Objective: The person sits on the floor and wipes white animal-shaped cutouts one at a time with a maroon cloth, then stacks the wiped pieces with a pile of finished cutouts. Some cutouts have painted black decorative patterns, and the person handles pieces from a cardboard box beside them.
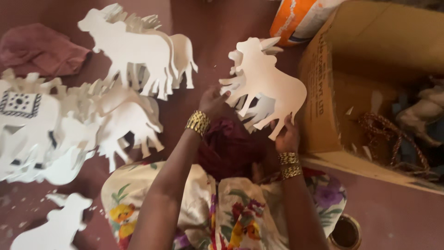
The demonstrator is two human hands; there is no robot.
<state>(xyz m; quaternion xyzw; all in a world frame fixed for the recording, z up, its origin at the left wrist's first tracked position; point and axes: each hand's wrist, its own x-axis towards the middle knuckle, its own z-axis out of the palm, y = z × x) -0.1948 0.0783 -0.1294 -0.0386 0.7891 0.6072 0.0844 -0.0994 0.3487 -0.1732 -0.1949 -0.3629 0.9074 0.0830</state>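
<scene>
Person seated on a dull red floor (393,217), floral garment over the knees. Landmark: the open cardboard box (323,92).

Both hands are closed on a white cow-shaped cutout (270,81), held up just beside the box's near wall. Left hand (213,103) pinches the front legs and chest edge; right hand (287,135) grips a rear leg from below. The hands are apart, one at each end of the figure. At least one more cutout of the same outline lies behind it, so it looks like a small stack; how many I cannot tell. Gold bangles on both wrists.

Handling, as a judgement: flat sheet, stiff and probably light, since it holds its shape when held at two points. Thin legs, horns and tail look like the weak spots. Better to take it by the broad body or edge to edge than by a single leg. Smooth faces, may slide against each other in a stack.

Look: plain matt white, hump on the back, horns, four legs, clean-cut edge, unpainted.

Well away from the box, more white cutouts (134,51) lie overlapping in a spread on the floor; one painted cutout (21,109) carries a black-and-white patterned patch. A crumpled reddish cloth (39,48) lies beyond them. Inside the box: twisted cord (388,134). A small round tin (346,233) sits on the floor on the near side of the box.
</scene>
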